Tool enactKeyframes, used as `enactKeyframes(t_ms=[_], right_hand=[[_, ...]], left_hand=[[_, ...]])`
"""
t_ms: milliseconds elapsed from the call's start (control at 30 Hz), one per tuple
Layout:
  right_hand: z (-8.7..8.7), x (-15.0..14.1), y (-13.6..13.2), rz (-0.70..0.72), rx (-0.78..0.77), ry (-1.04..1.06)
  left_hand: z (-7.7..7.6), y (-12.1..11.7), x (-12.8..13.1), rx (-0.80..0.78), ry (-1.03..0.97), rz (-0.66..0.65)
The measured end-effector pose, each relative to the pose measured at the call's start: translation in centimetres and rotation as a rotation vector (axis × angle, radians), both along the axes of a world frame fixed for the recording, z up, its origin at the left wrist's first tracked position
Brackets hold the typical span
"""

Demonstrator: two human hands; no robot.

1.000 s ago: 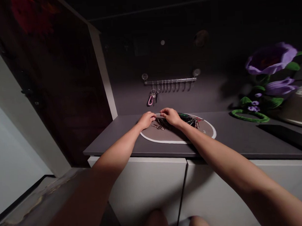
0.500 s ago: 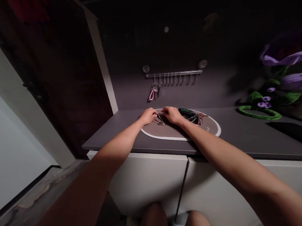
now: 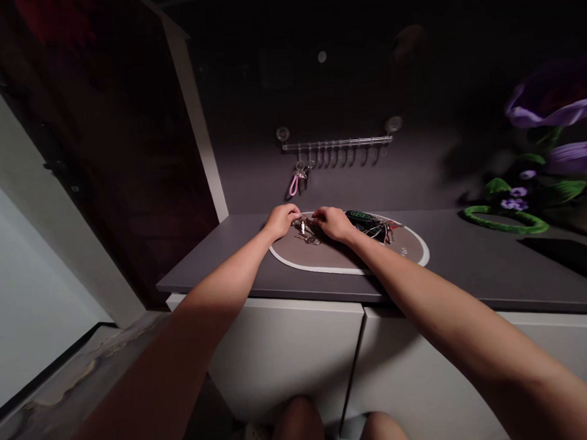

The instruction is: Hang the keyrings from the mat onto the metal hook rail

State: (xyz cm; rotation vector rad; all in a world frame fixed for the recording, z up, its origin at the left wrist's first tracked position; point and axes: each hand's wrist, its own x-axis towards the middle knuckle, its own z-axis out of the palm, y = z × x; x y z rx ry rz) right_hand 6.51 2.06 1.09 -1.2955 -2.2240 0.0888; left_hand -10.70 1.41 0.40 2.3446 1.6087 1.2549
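Note:
Over the left part of an oval mat (image 3: 319, 261), my left hand (image 3: 282, 220) is closed in a pinch on a bunch of keys (image 3: 303, 226) that dangles between the two hands. My right hand (image 3: 332, 222) is close by on the right, its fingers curled toward the same keys; what lies between its fingertips is too small to make out. Just below the held bunch, more keys (image 3: 310, 239) lie on the mat. Right of my right hand sit a black item with green markings (image 3: 359, 216) and another pile of keys (image 3: 385, 229), partly hidden by the hand.
A clear hook rail (image 3: 341, 142) is fixed to the dark wall, with keys on a pink strap (image 3: 294, 183) at its left end. Purple flowers (image 3: 562, 124) with a green ring base (image 3: 505, 219) stand at the right. White cupboard doors (image 3: 290, 356) are below the countertop (image 3: 212, 249).
My left hand has moved slightly left and up, away from my right hand. The keys between the hands now show more clearly. My right hand has barely moved.

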Motion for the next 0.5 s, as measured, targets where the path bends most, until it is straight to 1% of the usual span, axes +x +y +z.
enactKeyframes(t_ms=[267, 367, 500], right_hand=[[0.4, -0.1, -0.4, 0.04, 0.049, 0.097], [0.6, -0.2, -0.6, 0.07, 0.071, 0.2], [0.8, -0.4, -0.7, 0.142, 0.057, 0.362]], left_hand=[[1.0, -0.7, 0.4, 0.125, -0.063, 0.0], [1.1, -0.6, 0.5, 0.127, -0.172, -0.035], [1.2, -0.5, 0.6, 0.094, -0.323, -0.108]])
